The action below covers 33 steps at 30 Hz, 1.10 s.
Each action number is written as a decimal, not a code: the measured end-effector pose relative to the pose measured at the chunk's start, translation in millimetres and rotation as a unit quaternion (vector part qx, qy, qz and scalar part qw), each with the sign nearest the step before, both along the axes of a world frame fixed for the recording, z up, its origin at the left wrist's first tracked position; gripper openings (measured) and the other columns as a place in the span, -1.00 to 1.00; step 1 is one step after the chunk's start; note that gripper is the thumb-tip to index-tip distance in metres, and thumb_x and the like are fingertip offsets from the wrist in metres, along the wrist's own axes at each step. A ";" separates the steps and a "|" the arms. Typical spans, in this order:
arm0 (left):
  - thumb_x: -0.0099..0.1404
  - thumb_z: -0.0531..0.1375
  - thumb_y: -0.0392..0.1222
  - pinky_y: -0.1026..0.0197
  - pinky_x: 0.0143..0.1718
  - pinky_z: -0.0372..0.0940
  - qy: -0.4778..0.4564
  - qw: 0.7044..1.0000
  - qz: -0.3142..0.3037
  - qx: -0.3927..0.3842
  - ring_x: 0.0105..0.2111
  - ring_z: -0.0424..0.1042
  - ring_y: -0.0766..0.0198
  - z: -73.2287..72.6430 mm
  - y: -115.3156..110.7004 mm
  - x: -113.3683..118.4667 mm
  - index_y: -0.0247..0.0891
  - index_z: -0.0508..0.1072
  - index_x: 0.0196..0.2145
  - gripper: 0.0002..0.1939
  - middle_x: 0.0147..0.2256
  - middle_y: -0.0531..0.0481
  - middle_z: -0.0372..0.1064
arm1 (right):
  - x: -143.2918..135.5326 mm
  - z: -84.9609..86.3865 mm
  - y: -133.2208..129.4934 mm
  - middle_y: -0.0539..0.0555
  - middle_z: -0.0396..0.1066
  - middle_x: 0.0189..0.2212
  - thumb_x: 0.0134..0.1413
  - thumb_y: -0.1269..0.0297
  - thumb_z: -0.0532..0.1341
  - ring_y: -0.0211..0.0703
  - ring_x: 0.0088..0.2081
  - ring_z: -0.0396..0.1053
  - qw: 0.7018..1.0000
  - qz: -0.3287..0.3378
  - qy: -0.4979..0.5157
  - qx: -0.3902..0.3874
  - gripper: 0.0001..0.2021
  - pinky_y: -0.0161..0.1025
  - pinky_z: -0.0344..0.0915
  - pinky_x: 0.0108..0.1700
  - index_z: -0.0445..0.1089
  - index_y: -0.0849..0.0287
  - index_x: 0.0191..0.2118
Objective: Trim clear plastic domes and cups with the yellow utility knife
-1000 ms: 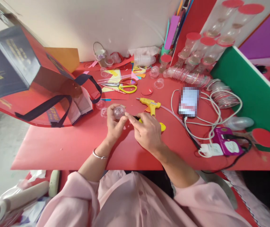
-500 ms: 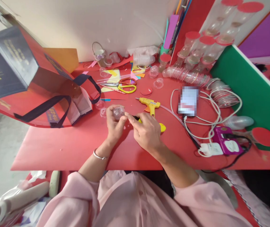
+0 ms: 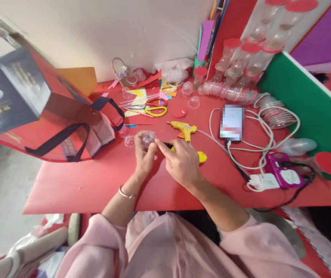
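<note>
My left hand is wrapped round a clear plastic dome lid, thumb on its near side. Close to its right, my right hand has its index finger stretched toward the lid, the other fingers curled. Something thin and dark shows at those curled fingers; most of it is hidden. Just beyond my right hand lies a yellow glue gun, and a yellow piece rests beside the hand. Two more clear lids sit left of my left hand.
A large red and navy bag stands at left. Scissors and paper scraps lie beyond my hands. To the right are a phone, looped white cables, a purple power strip, stacked clear cups and a green divider.
The view has shifted slightly. Both hands keep nearly the same pose round the lid, and nothing has been let go or picked up.
</note>
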<state>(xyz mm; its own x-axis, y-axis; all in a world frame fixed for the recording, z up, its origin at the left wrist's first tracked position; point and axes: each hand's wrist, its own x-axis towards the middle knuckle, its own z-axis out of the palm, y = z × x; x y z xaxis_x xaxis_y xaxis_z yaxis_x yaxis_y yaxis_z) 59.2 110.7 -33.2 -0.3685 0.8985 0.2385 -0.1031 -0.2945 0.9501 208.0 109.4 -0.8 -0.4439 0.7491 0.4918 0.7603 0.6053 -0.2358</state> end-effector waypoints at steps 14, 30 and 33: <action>0.31 0.35 -0.03 0.34 -0.42 0.41 -0.183 0.971 -0.120 -0.096 -0.43 0.52 0.37 15.4 3.5 -10.2 0.02 0.35 0.12 -0.54 -0.31 0.12 0.48 | -0.7 -8.3 8.7 0.13 0.40 -0.25 0.32 0.36 0.14 -0.08 -0.21 0.25 0.999 -0.025 0.016 -0.043 -0.51 -0.15 0.08 -0.17 0.34 -0.19 0.29; 0.11 0.49 -0.17 0.31 -0.19 0.38 -0.128 0.985 -0.108 -0.047 -0.25 0.52 0.36 5.5 6.9 -16.7 -0.07 0.28 -0.10 -0.46 -0.28 0.12 0.43 | -0.7 -10.7 9.3 0.11 0.40 -0.25 0.32 0.40 0.11 -0.08 -0.21 0.26 0.999 0.006 0.041 -0.032 -0.48 -0.14 0.12 -0.15 0.31 -0.21 0.31; 0.13 0.48 -0.15 0.28 -0.12 0.38 -0.098 0.991 -0.089 -0.028 -0.23 0.52 0.35 2.8 7.0 -16.8 -0.09 0.27 -0.09 -0.47 -0.26 0.09 0.45 | -0.8 -9.9 8.7 0.11 0.40 -0.26 0.32 0.41 0.11 -0.08 -0.21 0.26 0.999 0.005 0.039 -0.033 -0.48 -0.14 0.13 -0.15 0.32 -0.19 0.31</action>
